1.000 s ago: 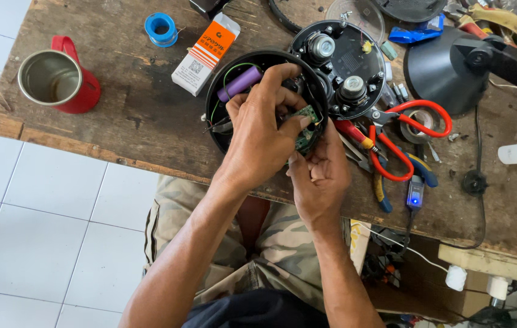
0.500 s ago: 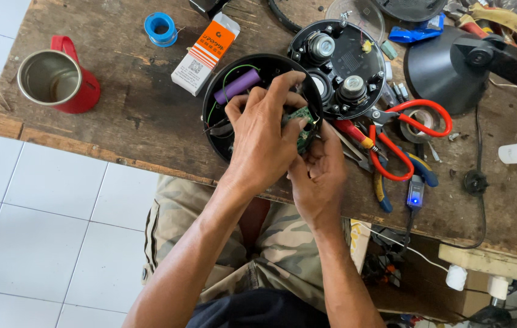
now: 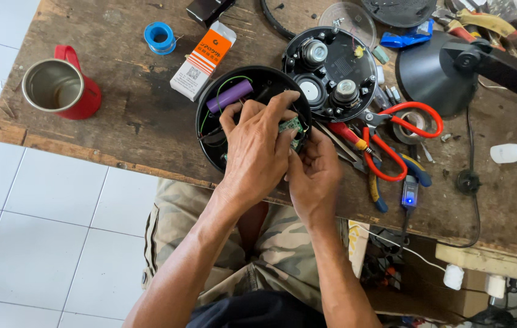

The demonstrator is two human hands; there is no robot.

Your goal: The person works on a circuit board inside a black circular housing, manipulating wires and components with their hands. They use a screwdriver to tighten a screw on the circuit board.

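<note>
- The left hand (image 3: 255, 152) and right hand (image 3: 314, 173) meet at frame centre, each grip pinching a small green circuit board (image 3: 292, 129) between fingertips.
- The board sits just over the right rim of a round black housing (image 3: 210, 143), which holds a purple battery cell (image 3: 229, 96).
- Right of it lies a black speaker plate (image 3: 355, 61), then red-handled scissors (image 3: 392, 140).
- On the wooden tabletop (image 3: 119, 115), upper left, stand a red mug (image 3: 61, 90), blue tape roll (image 3: 160, 36) and an orange-white box (image 3: 202, 59).

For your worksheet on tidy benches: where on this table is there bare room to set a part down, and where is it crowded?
Bare wood lies between the red mug and the orange box, down to the table front edge. Crowded: right of the black shell, with the speaker plate, scissors, pliers and lamp.
</note>
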